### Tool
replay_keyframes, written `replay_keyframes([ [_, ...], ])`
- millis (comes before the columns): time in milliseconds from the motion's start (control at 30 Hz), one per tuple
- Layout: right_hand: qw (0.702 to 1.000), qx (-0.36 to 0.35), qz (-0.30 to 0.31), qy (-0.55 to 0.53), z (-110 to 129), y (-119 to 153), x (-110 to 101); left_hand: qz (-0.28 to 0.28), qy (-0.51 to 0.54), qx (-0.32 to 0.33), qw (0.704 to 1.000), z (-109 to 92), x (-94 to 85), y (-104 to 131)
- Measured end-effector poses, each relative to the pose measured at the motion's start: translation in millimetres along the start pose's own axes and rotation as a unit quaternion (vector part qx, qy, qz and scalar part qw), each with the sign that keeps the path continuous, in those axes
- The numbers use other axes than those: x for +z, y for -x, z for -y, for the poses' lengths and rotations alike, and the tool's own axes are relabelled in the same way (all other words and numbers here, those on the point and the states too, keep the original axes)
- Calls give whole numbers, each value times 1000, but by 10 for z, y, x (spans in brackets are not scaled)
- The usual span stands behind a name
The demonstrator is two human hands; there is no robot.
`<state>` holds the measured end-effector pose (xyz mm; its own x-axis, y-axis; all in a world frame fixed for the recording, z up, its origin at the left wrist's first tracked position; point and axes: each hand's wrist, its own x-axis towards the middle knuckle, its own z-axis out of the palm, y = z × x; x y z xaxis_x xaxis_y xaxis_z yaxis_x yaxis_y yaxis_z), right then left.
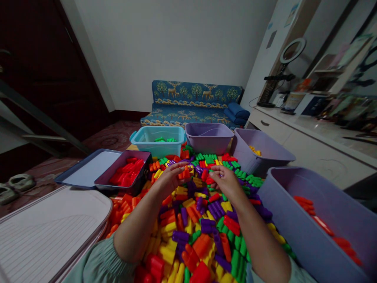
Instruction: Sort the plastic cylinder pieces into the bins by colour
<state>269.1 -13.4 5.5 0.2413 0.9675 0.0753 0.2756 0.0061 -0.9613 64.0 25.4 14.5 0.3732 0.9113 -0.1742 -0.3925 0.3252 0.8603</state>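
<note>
Across the table, bright plastic pieces before a blue sofa

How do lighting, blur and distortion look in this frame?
Head view: dim overall, the dark-red door sinking into shadow; head view: edges stretched, the door leaning and the lower-right lavender bin elongated; head view: dresser-top clutter at the right edge soft, while the central plastic blocks read clearer.

We see smooth, glossy plastic in the blocks and duller, smooth plastic in the tubs. Cloth covers the sofa, our sleeve is matt, gathered cloth, the wall looks smooth and matt, and the door seems to us wooden.
</note>
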Motion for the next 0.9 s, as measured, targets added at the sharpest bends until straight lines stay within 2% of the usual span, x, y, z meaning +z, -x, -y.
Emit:
replay_keyframes([
  [167, 998, -5, 55, 26, 58, 24, -30, -11, -111, 18, 994, 20, -82, -19],
  [267, 979, -78, 68, 177, 195, 107, -77, -11, -158, 28, 987, 29, -140, -42],
  [367, 925, -141, 94, 341, 380, 257, -96, -17, -168, 35, 985, 30, -162, -57],
  [533, 843, -172, 241, 450, 653, 605, 88, -10, -174, 43, 984, 26, -146, -48],
  [633, 786, -166, 267, 532, 731, 742, 259, -14, -179, 39, 983, 10, -126, -25],
  [700, 762, -156, 268, 568, 744, 776, 347, -18, -182, 38, 982, -5, -110, -5],
  [767, 757, -147, 260, 581, 724, 775, 400, -21, -184, 36, 982, -17, -97, 12],
  [900, 774, -161, 213, 574, 615, 734, 422, -21, -190, 33, 981, -16, -97, 11],
])
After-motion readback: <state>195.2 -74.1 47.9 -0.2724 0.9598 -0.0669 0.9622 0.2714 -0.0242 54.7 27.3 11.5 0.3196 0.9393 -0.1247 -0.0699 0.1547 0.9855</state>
